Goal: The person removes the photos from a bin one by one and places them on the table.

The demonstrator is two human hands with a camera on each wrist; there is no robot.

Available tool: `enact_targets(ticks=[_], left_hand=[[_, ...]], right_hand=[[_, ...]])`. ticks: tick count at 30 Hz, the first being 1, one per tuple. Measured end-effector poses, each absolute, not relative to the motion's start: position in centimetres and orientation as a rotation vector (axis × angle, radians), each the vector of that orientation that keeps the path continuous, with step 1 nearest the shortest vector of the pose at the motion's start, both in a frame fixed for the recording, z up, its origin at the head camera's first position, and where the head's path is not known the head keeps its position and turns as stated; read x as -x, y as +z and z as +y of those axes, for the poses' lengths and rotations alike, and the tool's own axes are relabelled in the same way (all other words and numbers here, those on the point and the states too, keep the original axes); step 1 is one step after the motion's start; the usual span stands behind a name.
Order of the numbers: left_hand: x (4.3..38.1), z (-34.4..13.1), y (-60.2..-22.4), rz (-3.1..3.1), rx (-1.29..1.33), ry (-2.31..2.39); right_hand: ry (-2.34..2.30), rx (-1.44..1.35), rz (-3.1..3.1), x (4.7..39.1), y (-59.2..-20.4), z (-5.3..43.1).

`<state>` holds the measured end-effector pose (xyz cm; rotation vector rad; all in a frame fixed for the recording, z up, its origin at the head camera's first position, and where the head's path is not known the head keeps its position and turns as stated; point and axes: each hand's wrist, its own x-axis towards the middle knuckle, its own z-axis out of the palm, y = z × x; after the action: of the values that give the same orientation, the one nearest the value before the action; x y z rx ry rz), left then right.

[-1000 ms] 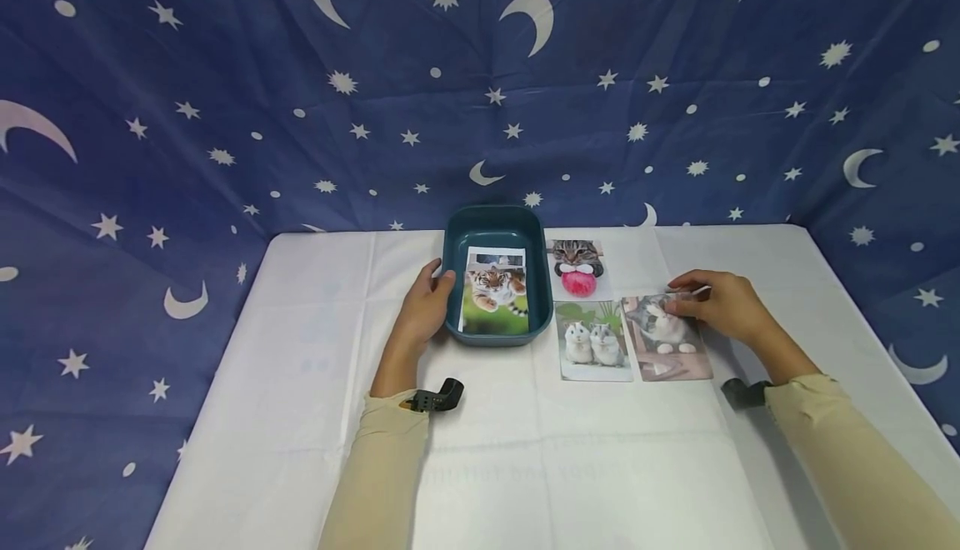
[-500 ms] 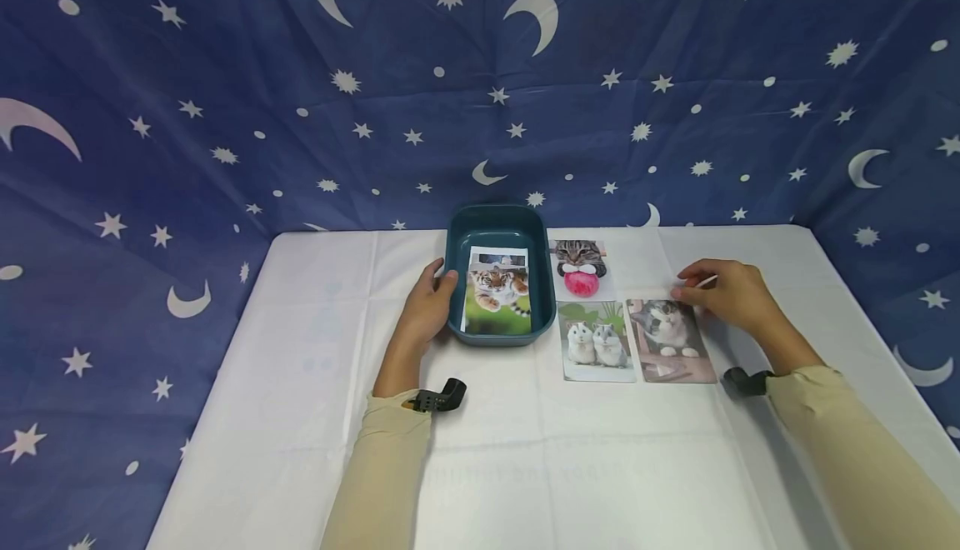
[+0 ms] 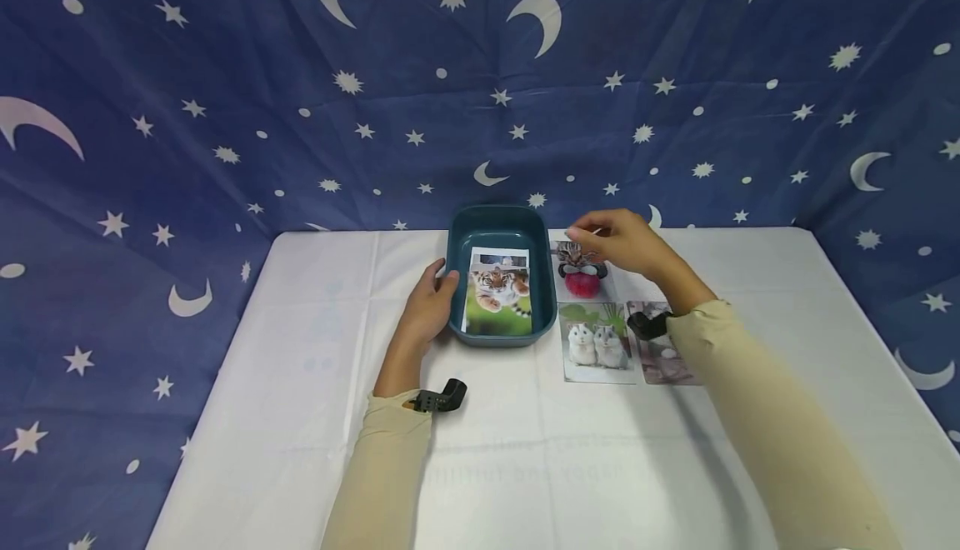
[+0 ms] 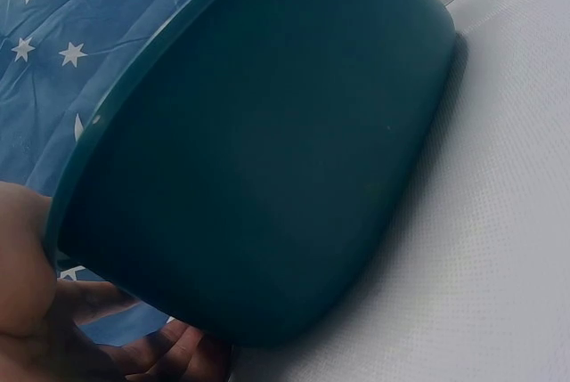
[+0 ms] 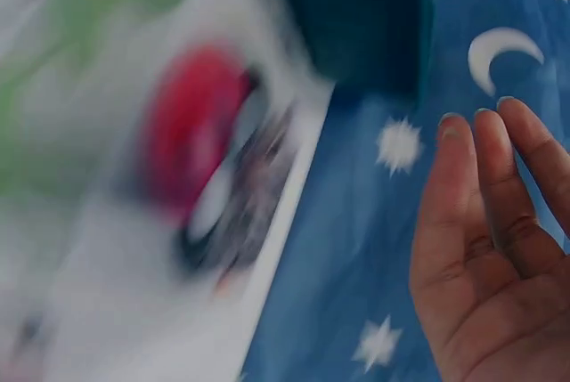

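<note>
My left hand [image 3: 429, 304] holds the left side of a dark teal plastic bin [image 3: 543, 317], thumb at the rim and fingers along the outer wall. Inside the bin lies a stack of picture cards, topped by a tiger cub card [image 3: 495, 304]. My right hand [image 3: 626, 242] hovers with relaxed, slightly bent fingers over a card of a cat with a pink ball [image 3: 583, 285]; in the right wrist view its fingers [image 5: 512, 177] hold nothing. Two more cards lie nearer: one with two hamsters [image 3: 596, 346] and a cat card [image 3: 669, 367], partly hidden by the right wrist and sleeve.
A white cloth [image 3: 510, 467] covers the table, which meets a blue curtain [image 3: 420, 100] with moons and stars. The bin stands near the back edge, directly left of the cards. A black wrist camera [image 3: 442, 396] sits on the left wrist.
My right hand has left the top edge of the grey-and-white cat card and moved left and back over the pink-ball card. The left hand and bin keep their places.
</note>
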<state>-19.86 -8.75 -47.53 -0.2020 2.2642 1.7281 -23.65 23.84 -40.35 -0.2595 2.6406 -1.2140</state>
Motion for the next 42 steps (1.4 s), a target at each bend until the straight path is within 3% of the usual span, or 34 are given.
enact_targets(ticks=[9,17,30,42], left_hand=[[20.0,-8.9,-47.7,2.258,0.176,1.745],[20.0,-8.9,-47.8,2.264,0.158,1.732],[20.1,-8.9,-48.0,2.265,0.173,1.731],[20.0,-8.8,-47.9,2.277,0.183,1.742]], right_hand=[[-1.269,0.416,2.451,27.4,-39.4,15.0],[-1.008,0.434,2.473,28.8,-41.3,11.2],[-0.839,0.268,2.533,28.6,-44.7,10.4],[-0.786,0.342,2.521,29.0,-45.0,10.5]])
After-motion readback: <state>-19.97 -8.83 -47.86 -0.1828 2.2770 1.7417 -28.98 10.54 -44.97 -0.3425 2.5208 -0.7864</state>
